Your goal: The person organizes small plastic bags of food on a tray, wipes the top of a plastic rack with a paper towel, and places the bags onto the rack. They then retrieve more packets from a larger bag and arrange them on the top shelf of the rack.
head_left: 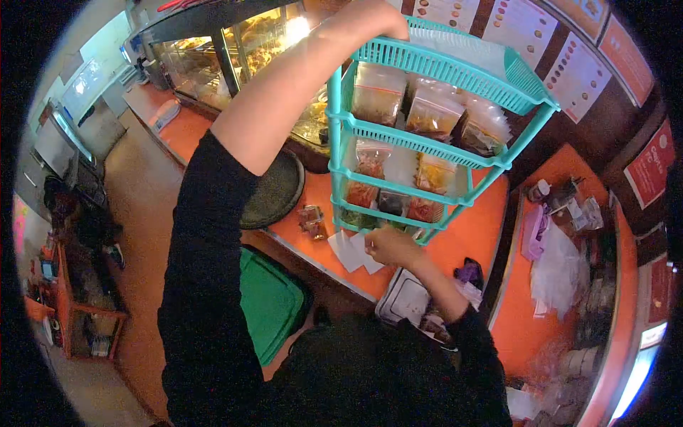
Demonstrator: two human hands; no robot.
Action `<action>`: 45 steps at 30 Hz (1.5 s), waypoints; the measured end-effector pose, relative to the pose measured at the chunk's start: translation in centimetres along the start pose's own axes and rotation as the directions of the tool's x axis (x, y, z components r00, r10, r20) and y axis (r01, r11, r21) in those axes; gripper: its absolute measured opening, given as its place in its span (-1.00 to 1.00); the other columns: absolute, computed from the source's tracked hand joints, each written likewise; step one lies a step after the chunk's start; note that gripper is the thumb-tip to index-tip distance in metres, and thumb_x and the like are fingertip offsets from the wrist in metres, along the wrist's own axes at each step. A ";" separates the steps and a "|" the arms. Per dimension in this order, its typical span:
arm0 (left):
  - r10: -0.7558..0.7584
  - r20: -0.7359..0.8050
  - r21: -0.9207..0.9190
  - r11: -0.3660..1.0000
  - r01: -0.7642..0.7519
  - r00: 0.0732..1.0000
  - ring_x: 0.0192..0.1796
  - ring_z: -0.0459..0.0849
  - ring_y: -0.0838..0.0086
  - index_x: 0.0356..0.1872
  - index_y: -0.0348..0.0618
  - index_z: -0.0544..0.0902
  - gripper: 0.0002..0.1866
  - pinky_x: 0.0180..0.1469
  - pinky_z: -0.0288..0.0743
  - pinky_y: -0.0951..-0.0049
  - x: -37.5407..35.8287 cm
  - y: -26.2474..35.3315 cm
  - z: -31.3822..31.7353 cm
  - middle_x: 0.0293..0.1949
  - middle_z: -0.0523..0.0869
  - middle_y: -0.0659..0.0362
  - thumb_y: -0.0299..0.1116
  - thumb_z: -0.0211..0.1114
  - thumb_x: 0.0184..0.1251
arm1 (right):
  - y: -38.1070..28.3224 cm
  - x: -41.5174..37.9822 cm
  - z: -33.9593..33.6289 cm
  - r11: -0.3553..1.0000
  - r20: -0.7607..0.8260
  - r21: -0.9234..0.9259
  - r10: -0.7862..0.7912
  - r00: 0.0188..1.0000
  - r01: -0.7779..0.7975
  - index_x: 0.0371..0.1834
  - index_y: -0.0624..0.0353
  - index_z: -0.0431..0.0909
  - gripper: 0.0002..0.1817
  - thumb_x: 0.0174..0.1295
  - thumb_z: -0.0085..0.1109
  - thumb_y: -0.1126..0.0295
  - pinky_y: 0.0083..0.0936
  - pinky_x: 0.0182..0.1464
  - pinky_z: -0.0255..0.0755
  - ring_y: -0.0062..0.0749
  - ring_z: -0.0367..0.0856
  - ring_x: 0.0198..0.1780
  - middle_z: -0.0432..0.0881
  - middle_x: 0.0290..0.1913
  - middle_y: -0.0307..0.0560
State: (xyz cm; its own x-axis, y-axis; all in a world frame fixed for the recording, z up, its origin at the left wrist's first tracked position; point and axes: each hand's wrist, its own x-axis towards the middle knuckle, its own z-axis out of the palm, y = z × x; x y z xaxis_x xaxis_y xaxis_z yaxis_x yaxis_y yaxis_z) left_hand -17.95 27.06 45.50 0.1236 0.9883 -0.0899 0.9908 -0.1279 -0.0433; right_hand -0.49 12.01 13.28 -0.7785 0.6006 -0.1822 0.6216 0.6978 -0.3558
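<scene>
A food-service room with a brown floor (146, 213) curves away at the left, and menu sheets (576, 78) line the dark wall at the upper right. An orange counter (484, 220) crosses the middle, and a second orange counter (506, 313) at the right carries clear plastic bags (558, 274). At the upper left, a lit glass display case (192, 67) stands beyond the working area.

On the middle counter, a turquoise tiered rack (455, 65) stands in front of the person, its tiers filled with clear packets (376, 99) of brown, yellow and red contents. Near the counter's front edge are a green lid-like panel (270, 306), lower down, and a dark round tray (274, 192). A white-topped container (404, 297) sits beneath the right forearm.

The left hand (380, 20) is at the rack's top left corner, bent over the rim; its fingertips are hidden, so its grip cannot be told. The right hand (395, 247), fingers partly curled, is just below the lowest tier, beside white paper pieces (346, 251); whether it holds anything cannot be told. Small dark packets (311, 222) lie farther left.
</scene>
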 end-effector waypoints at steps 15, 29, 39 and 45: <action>0.135 -0.452 -0.016 0.987 -0.159 0.882 -0.23 0.71 0.03 -0.24 -0.36 0.67 -0.61 -0.14 0.55 0.15 1.7 0.7 2.0 -0.26 0.70 -0.19 -0.24 0.16 0.01 | 4.0 4.8 22.5 0.990 -0.464 -0.142 -0.046 0.885 -0.023 -0.25 0.20 0.51 -0.73 0.04 0.20 0.27 -0.18 -0.22 0.43 -0.07 0.54 -0.23 0.51 -0.29 0.03; 0.200 -0.626 -0.385 0.761 -0.522 0.754 -0.33 0.67 0.25 -0.46 -0.16 0.74 -0.70 -0.24 0.49 0.35 2.8 -0.1 0.8 -0.44 0.71 0.04 -0.15 0.22 -0.04 | -9.0 -10.5 -21.1 0.886 -0.945 0.225 0.097 0.313 0.406 -0.40 0.29 0.57 -0.81 0.10 0.31 0.37 -0.60 -0.35 0.38 -0.61 0.49 -0.41 0.60 -0.45 -0.18; 0.338 -0.385 -0.897 0.084 -0.434 0.859 -0.15 0.67 0.37 0.17 -0.21 0.41 -0.48 -0.06 0.52 0.44 -2.4 1.5 -1.0 -0.13 0.68 0.12 -0.07 0.18 0.33 | 0.6 1.6 -37.6 0.986 -0.949 -0.104 -0.138 0.283 0.132 -0.10 0.31 0.54 -0.71 0.14 0.17 0.38 -0.49 -0.14 0.46 -0.48 0.60 -0.25 0.68 -0.34 -0.07; 0.029 -0.660 -0.709 0.310 -0.634 0.751 -0.19 0.66 0.47 -0.06 -0.26 0.56 -0.63 -0.13 0.53 0.47 0.7 -0.1 -0.1 -0.25 0.68 0.14 -0.46 0.39 0.07 | 0.0 0.8 -39.1 0.998 -0.678 -0.063 -0.054 0.733 0.015 -0.49 0.27 0.70 -0.77 -0.15 0.36 0.32 -0.45 -0.37 0.50 -0.43 0.64 -0.52 0.68 -0.56 -0.02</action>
State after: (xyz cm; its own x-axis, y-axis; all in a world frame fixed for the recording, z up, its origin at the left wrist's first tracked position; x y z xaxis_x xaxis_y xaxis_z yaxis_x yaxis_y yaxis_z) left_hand -17.95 27.80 45.52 0.1575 0.7938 0.5875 0.2668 -0.6070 0.7486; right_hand 2.29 27.78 48.97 -0.5458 0.6672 0.5068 0.6137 0.7302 -0.3003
